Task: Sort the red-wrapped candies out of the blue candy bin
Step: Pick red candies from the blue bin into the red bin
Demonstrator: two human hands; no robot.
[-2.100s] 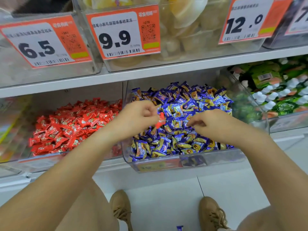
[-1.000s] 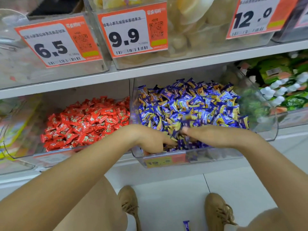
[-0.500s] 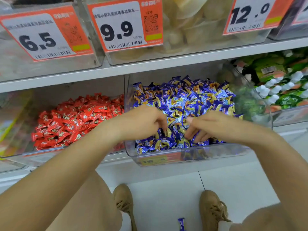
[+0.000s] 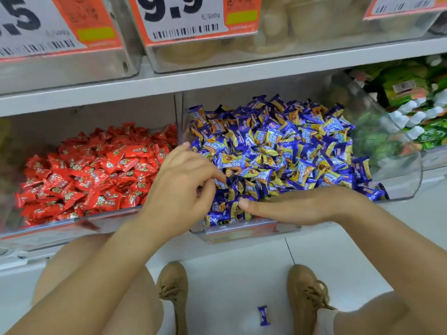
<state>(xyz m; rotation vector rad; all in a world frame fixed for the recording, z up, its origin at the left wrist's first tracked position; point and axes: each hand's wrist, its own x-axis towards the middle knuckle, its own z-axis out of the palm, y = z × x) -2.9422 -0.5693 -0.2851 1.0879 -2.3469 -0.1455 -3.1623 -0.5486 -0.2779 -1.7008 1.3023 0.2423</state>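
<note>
Head view: white shelf (image 4: 217, 78), pale floor (image 4: 229, 274); both hands loose-fingered, holding nothing, in blue candy bin (image 4: 399, 189)

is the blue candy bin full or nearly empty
Full: blue-wrapped candies are heaped above the clear front lip of the blue candy bin.

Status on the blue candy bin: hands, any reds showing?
Left hand and right hand open, raking blue candies. No red wrapper visible in blue bin. One blue candy on floor.
</note>
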